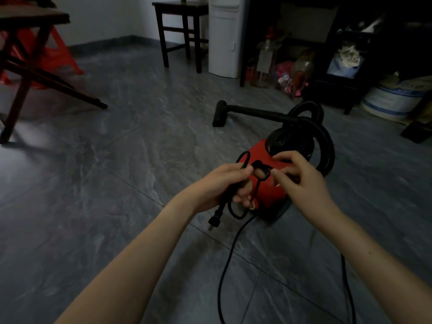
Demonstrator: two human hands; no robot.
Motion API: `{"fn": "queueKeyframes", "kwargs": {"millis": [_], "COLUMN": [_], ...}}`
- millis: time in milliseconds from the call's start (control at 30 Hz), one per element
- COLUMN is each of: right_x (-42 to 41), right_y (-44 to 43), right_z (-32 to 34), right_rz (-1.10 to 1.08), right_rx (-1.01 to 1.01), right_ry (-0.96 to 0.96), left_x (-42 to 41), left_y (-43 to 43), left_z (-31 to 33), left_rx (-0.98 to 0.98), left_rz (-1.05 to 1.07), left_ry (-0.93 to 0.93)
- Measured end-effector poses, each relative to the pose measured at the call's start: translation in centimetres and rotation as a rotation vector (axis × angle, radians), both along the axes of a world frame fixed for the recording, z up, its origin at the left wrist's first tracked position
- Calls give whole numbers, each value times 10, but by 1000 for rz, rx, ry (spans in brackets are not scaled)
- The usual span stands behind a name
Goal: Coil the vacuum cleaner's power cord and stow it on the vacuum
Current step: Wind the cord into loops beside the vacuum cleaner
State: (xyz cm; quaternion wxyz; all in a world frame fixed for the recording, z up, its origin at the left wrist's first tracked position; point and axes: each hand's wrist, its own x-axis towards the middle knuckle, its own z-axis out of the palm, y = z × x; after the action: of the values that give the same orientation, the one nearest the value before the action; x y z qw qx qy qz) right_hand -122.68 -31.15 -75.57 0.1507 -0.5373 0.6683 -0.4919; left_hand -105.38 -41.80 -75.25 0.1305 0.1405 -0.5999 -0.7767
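Observation:
A red canister vacuum (268, 197) with a black top stands on the grey tiled floor, just beyond my hands. My left hand (222, 185) grips a small bundle of black power cord loops; the plug (215, 220) hangs below that fist. My right hand (301, 176) pinches a loop of the cord (264, 174) beside the left thumb, over the vacuum's red body. A long slack run of cord (230, 253) trails from the vacuum's base across the floor toward me and off the bottom edge.
The vacuum's black hose (327, 146) arcs on its right; the wand and floor nozzle (219, 113) lie behind it. A dark wooden stool (182, 31), a white appliance (224, 38), bottles and bags stand at the back. A folding chair frame (28, 66) is at left.

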Motion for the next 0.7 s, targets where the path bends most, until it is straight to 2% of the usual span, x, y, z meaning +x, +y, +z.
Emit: {"fn": "queueKeyframes", "kwargs": {"millis": [133,267,400,500,633,700], "right_x": [-3,-5,-19,-27,-30,-29], "right_y": [-5,8,14,14,6,2], "right_z": [-6,-21,-26,-29,-27,-25], "right_rz": [-19,83,107,79,-60,-59], "right_rx": [-6,59,20,-23,-104,-82], "right_ry": [-71,-268,-169,-131,-95,-90], "left_x": [2,10,20,24,22,19], "left_y": [-9,-27,-37,-36,-28,-23], "left_z": [-2,-6,-16,-19,-16,-10], "left_rx": [155,322,453,477,436,400], "left_rz": [18,127,225,241,111,104], "left_ry": [136,262,353,319,227,198]}}
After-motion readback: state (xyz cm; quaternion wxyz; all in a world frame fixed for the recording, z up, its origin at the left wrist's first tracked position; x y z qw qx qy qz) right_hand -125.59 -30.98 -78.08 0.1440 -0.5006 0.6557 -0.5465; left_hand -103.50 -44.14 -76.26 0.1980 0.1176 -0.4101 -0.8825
